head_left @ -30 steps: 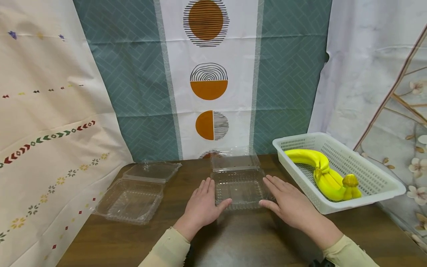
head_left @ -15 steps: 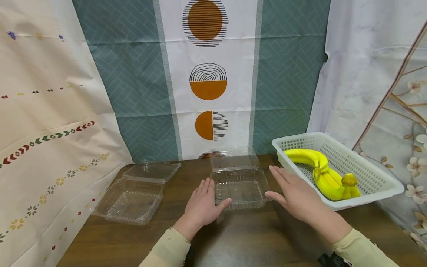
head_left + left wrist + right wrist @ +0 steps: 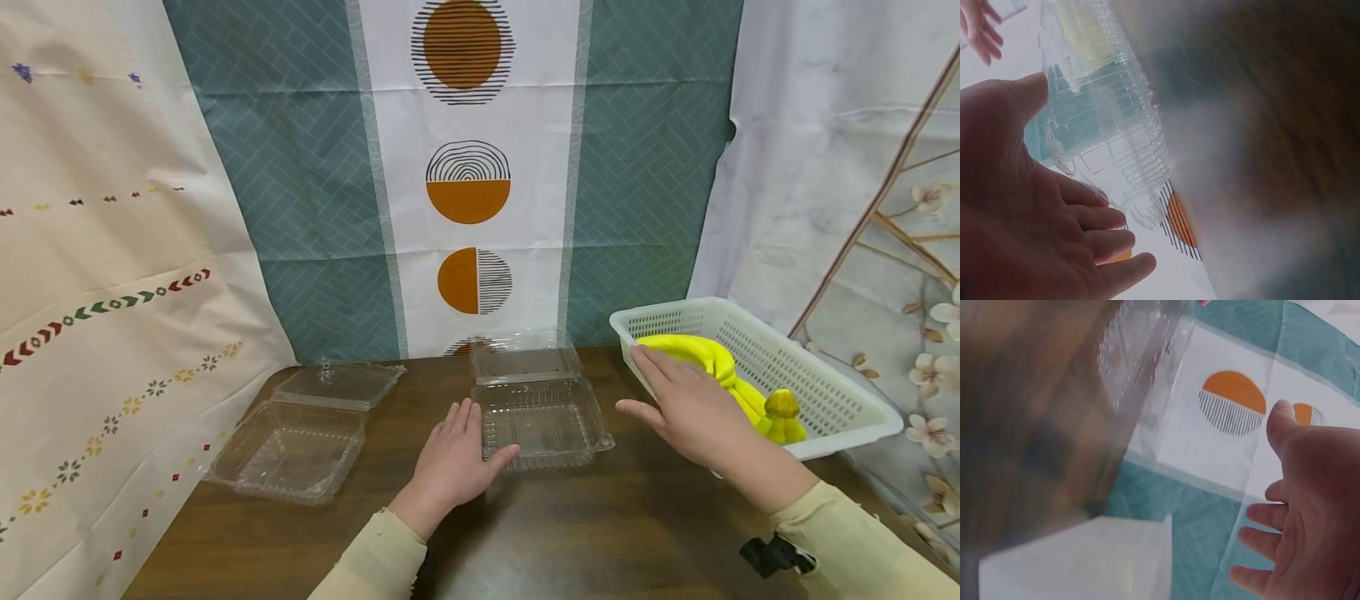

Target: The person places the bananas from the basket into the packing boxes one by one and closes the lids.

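In the middle of the table a clear plastic clamshell container (image 3: pixel 536 421) lies with its lid folded back. My left hand (image 3: pixel 453 458) is beside its left wall, fingers straight and thumb near the front corner; whether it touches the wall I cannot tell. My right hand (image 3: pixel 693 412) is in the air between the container and the white basket (image 3: pixel 847 408), fingers straight, holding nothing. Yellow bananas (image 3: pixel 750 400) lie in that basket, partly hidden behind the right hand. In the right wrist view the basket's pale wall (image 3: pixel 1079 562) shows below the right hand (image 3: pixel 1316 500).
A second clear clamshell container (image 3: pixel 292 450), lid also folded back, lies at the left of the brown table (image 3: pixel 525 542). Patterned cloths hang behind and at both sides, the green and white curtain (image 3: pixel 645 208) at the back.
My right hand has left the container's right side and moved right, rising toward the basket and now covering part of the bananas. The left hand has stayed in place.
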`<action>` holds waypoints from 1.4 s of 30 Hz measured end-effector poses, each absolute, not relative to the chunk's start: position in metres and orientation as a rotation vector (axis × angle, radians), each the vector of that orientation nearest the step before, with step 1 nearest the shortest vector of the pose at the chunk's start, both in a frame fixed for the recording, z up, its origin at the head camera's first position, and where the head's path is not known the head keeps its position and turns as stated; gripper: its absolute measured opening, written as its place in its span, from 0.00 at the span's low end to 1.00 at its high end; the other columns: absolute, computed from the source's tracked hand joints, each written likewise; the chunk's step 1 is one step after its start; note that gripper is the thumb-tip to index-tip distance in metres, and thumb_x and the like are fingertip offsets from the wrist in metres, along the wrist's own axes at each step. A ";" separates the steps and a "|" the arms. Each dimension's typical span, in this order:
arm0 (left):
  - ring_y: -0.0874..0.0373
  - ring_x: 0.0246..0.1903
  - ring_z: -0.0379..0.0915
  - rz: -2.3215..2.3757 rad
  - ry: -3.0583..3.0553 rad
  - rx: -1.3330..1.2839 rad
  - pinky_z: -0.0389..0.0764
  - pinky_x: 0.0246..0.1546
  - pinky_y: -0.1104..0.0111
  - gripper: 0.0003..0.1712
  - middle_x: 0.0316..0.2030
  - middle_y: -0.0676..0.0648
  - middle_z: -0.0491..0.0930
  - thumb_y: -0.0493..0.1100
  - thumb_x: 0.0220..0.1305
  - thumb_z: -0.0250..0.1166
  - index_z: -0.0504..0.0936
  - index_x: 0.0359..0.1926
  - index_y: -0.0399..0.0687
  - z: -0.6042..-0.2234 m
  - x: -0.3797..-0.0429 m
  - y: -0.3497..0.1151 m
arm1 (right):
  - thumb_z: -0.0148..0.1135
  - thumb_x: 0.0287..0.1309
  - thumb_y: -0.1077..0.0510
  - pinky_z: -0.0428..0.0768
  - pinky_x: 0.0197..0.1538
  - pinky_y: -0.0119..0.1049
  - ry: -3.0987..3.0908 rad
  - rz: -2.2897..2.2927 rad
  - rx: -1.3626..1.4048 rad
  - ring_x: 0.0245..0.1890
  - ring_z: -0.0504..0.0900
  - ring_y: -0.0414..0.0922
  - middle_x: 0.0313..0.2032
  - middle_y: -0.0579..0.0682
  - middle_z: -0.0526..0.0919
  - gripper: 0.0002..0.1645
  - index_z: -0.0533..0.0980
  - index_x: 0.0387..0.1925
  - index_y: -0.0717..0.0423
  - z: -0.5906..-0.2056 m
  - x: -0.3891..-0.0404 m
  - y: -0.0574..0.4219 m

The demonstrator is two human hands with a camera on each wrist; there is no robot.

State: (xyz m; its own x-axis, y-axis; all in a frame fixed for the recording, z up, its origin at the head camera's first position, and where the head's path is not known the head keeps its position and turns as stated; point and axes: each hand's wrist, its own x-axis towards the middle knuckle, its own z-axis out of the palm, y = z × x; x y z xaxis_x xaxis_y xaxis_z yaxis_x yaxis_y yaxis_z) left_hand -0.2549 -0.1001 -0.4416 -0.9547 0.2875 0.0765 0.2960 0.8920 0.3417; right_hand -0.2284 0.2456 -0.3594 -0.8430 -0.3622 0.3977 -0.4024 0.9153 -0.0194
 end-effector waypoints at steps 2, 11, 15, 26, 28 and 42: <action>0.38 0.86 0.47 -0.558 -3.031 -0.468 0.57 0.82 0.42 0.62 0.86 0.34 0.53 0.78 0.76 0.58 0.58 0.86 0.32 -0.442 -0.255 -0.100 | 0.71 0.74 0.38 0.72 0.72 0.69 -2.687 0.116 0.542 0.71 0.74 0.74 0.77 0.69 0.70 0.53 0.64 0.82 0.69 -0.355 -0.232 0.251; 0.39 0.86 0.47 -0.565 -3.018 -0.470 0.57 0.82 0.42 0.62 0.86 0.34 0.54 0.78 0.76 0.59 0.59 0.86 0.32 -0.443 -0.255 -0.102 | 0.65 0.78 0.36 0.66 0.74 0.73 -2.788 0.034 0.456 0.73 0.69 0.76 0.78 0.74 0.65 0.55 0.58 0.84 0.71 -0.336 -0.246 0.272; 0.39 0.86 0.47 -0.569 -3.016 -0.471 0.58 0.82 0.42 0.62 0.86 0.34 0.55 0.78 0.76 0.59 0.59 0.86 0.32 -0.442 -0.255 -0.101 | 0.65 0.78 0.37 0.65 0.74 0.74 -2.789 0.033 0.440 0.72 0.69 0.78 0.78 0.75 0.65 0.55 0.58 0.83 0.71 -0.330 -0.250 0.280; 0.38 0.85 0.49 -0.570 -3.007 -0.485 0.59 0.81 0.42 0.62 0.85 0.34 0.56 0.77 0.75 0.60 0.59 0.85 0.32 -0.442 -0.254 -0.102 | 0.59 0.82 0.35 0.59 0.77 0.75 -2.892 -0.012 0.369 0.76 0.61 0.79 0.79 0.78 0.58 0.56 0.53 0.84 0.74 -0.322 -0.268 0.303; 0.38 0.85 0.49 -0.572 -3.009 -0.485 0.59 0.81 0.42 0.62 0.85 0.34 0.56 0.77 0.76 0.60 0.59 0.85 0.32 -0.442 -0.254 -0.102 | 0.58 0.82 0.34 0.58 0.77 0.75 -2.907 -0.011 0.354 0.77 0.60 0.79 0.79 0.79 0.57 0.56 0.53 0.84 0.74 -0.322 -0.271 0.307; 0.37 0.85 0.50 -0.563 -3.005 -0.489 0.60 0.81 0.42 0.61 0.85 0.33 0.56 0.77 0.76 0.60 0.60 0.85 0.31 -0.442 -0.254 -0.102 | 0.50 0.84 0.29 0.57 0.76 0.77 -2.989 -0.052 0.235 0.77 0.57 0.80 0.79 0.81 0.54 0.59 0.50 0.83 0.77 -0.318 -0.285 0.330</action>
State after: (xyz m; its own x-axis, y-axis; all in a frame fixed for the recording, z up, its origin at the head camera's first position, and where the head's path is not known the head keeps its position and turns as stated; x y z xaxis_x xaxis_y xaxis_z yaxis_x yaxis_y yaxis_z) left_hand -0.2540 -0.1017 -0.4417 -0.9491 0.2982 0.1011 0.3145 0.8840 0.3458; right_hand -0.2852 0.3298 -0.3178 -0.9776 -0.1581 0.1391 -0.1532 0.9871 0.0455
